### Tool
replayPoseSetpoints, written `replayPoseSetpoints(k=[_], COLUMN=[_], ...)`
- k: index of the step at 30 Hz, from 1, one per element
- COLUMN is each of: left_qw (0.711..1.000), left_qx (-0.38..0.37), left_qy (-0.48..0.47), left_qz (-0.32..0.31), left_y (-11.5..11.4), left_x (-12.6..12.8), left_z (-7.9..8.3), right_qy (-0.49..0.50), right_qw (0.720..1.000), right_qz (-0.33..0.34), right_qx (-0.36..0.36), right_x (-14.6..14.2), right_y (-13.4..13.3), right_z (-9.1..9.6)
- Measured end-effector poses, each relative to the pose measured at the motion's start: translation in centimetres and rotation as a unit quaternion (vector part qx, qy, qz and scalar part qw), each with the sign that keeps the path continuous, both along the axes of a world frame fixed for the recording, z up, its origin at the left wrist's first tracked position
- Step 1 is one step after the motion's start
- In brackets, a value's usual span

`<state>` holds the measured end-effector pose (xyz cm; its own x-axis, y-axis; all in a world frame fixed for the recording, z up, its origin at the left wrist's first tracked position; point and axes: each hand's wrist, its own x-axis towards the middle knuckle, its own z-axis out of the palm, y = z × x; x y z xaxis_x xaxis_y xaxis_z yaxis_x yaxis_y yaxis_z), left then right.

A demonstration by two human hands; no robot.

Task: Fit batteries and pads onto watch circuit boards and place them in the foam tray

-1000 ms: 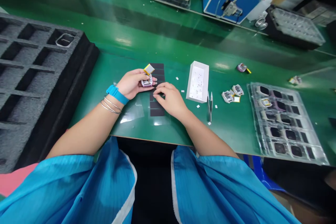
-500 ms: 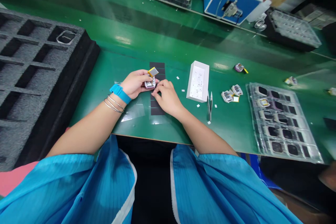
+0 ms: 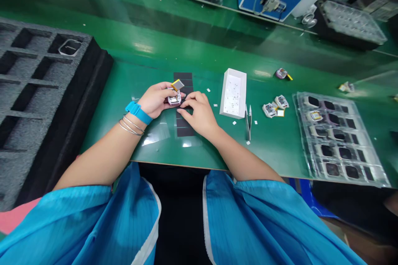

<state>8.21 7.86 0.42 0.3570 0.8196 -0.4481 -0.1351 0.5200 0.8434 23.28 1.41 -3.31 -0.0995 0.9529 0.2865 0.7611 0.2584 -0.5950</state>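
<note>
My left hand [image 3: 157,100], with its fingers closed round it, holds a small smartwatch case [image 3: 174,98] with its inside exposed. A battery [image 3: 178,85] with yellow edging sticks up from the case's far side. Close against the right side of the case is my right hand [image 3: 199,112]; its thumb and forefinger are a little apart, and I see nothing between them. Under both hands lies a black strip [image 3: 184,130] marked off in sections, on a clear film.
A white box [image 3: 222,105] with tiny pieces stands right of my hands, beside tweezers [image 3: 248,122] and small white labels [image 3: 234,123]. Further right are opened watch cases [image 3: 269,110] and a clear tray [image 3: 338,136] of watch parts. A foam tray [image 3: 40,80] stands left.
The view has shifted slightly. My left hand keeps hold of the watch case. The thumb and forefinger of my right hand have moved a little apart beside it.
</note>
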Motion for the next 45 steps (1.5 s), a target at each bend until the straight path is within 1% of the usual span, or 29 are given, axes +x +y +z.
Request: replayPoseSetpoints(k=[3,8,10,12,14,16,18,19,21,24,27,29,36,42,45], left_qw=[1.000,1.000,1.000,1.000,1.000,1.000,1.000,0.999,0.999,0.999,0.998,0.997,0.997,0.997,0.997], left_qx=[0.000,-0.003,-0.001,0.002,0.006,0.009,0.016,0.022,0.027,0.024,0.018,0.011,0.003,0.002,0.006], left_qy=[-0.005,-0.005,-0.009,-0.005,0.006,0.017,0.022,0.024,0.028,0.033,0.039,0.041,0.048,0.042,0.041], left_qz=[-0.001,0.002,0.006,0.008,0.005,0.001,0.005,0.009,0.005,-0.031,-0.055,-0.061,-0.063,-0.067,-0.068], left_y=[0.1,0.1,0.1,0.1,0.1,0.0,-0.2,-0.3,-0.7,-1.5,-2.0,-2.1,-2.0,-2.1,-2.1], left_x=[0.0,0.0,0.0,0.0,0.0,0.1,0.2,0.3,0.4,0.7,1.0,1.1,1.2,1.1,1.1], left_z=[-0.1,-0.1,-0.1,-0.1,-0.1,-0.1,0.0,0.1,0.3,0.6,0.7,0.6,0.6,0.5,0.5], right_qy=[-0.023,-0.048,-0.043,-0.009,0.047,0.102,0.144,0.167,0.230,0.316,0.334,0.331,0.272,0.252,0.269], right_qw=[0.999,0.997,0.997,0.998,0.993,0.982,0.974,0.972,0.966,0.948,0.942,0.943,0.962,0.968,0.963], right_qz=[-0.005,0.023,0.036,0.057,0.058,0.028,-0.004,-0.010,-0.005,0.012,0.007,0.005,0.020,0.014,0.017], right_qx=[-0.036,-0.055,-0.045,0.006,0.087,0.154,0.174,0.165,0.117,0.025,-0.031,-0.037,-0.011,-0.004,0.002], right_x=[-0.6,-0.9,-0.7,-0.3,0.1,0.4,0.6,0.7,0.9,1.2,1.4,1.4,1.1,0.9,0.9], right_y=[0.3,0.0,-0.6,-1.3,-2.0,-2.5,-2.4,-2.3,-1.8,-1.1,-0.8,-0.8,-1.3,-1.3,-1.3], right_z=[-0.4,-0.2,0.2,0.8,1.6,2.4,3.0,3.1,3.0,2.3,1.8,1.8,2.3,2.0,1.7])
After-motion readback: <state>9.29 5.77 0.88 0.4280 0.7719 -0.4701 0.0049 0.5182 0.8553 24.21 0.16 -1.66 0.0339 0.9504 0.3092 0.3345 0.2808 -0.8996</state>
